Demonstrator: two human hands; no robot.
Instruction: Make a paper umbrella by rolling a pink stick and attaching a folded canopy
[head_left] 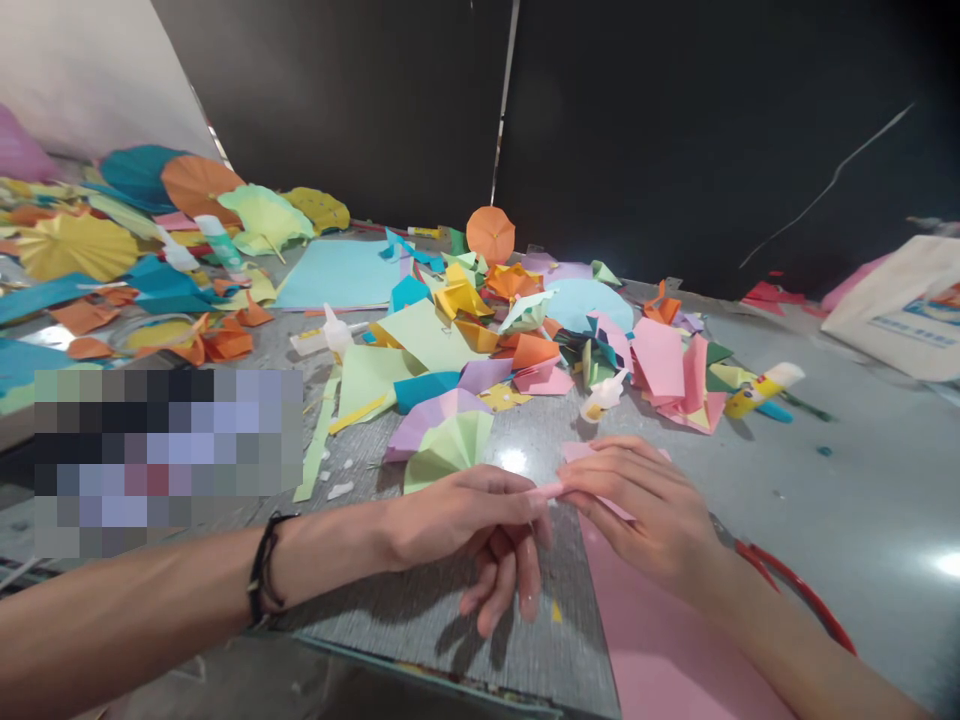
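Above the table's front edge, my left hand [487, 530] pinches the end of a thin pink paper roll [549, 491] between thumb and forefinger. Its other fingers hang loosely curled. My right hand [649, 495] has its fingertips closed on the roll's other end. A small piece of pink paper [576, 452] shows under and behind these right fingers; whether it joins the roll I cannot tell. Beneath the right hand and forearm lies a larger pink sheet [660, 630]. Just beyond my left hand rest a pleated light green paper fan [448, 452] and a purple one [431, 420].
Red-handled scissors [806, 590] lie partly under my right forearm. Behind the hands are heaped paper scraps [517, 350], a white glue bottle [602, 398] and a yellow glue stick [763, 390]. A dark panel [637, 130] closes off the back; a white bag [900, 310] stands right.
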